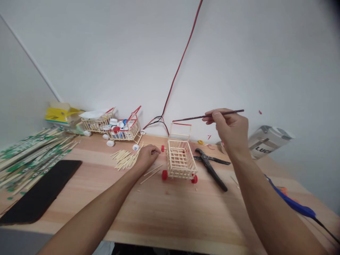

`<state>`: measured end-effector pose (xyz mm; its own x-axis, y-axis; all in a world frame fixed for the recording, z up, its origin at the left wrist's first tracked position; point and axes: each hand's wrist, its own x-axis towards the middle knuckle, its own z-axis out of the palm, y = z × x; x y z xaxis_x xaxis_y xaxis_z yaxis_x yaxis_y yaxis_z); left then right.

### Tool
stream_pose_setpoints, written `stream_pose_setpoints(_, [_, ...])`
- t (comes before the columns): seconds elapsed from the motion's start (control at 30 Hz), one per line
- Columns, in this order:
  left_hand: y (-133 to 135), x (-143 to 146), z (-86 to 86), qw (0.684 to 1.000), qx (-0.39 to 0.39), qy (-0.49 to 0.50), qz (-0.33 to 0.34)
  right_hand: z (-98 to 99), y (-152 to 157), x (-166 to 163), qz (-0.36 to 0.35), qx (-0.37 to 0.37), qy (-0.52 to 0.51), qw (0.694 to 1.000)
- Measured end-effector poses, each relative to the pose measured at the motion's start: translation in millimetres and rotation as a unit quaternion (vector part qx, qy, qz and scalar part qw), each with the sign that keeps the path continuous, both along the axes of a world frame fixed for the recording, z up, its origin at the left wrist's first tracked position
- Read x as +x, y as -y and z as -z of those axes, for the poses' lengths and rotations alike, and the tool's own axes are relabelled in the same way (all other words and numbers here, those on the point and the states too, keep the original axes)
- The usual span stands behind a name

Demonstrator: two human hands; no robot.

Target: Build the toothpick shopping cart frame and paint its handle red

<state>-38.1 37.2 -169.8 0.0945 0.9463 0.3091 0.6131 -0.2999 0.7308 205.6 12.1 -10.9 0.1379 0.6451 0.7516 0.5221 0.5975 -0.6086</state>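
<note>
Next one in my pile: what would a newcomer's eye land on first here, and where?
Probably the small stick cart with red wheels, at mid-table, and the right hand holding a thin dark rod, its tip by the cart's red-topped handle. Next, two similar carts near the wall at left, the nearer heaped with bottle caps. The red-and-black cable slanting up the white wall also stands out.
</note>
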Motion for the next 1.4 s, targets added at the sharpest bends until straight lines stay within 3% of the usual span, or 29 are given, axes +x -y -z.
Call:
stream_pose_setpoints(0.2, [0.5,0.1,-0.3,1.000,0.007,-0.006,0.001,0.5,-1.6,3.7,0.009,-0.001,0.007,1.000])
stream_pose_setpoints(0.4, [0.1,0.2,0.0,1.000,-0.002,0.000,-0.005,0.4,16.7,11.9,0.021,0.008,0.017,1.000])
stream_pose_setpoints(0.77, [0.4,1.3,-1.3,1.000,-0.010,0.014,-0.007,33.3,35.1,10.6,-0.017,-0.026,0.029,0.999])
stream_pose_setpoints(1.0, [0.0,1.1,-1.2,1.000,-0.012,0.008,-0.008,34.5,35.0,7.8,-0.009,-0.048,0.052,0.997])
stream_pose_setpoints(1.4, [-1.5,0.5,0.9,1.000,-0.007,0.009,-0.004,34.3,43.7,32.5,0.052,-0.045,0.090,0.994])
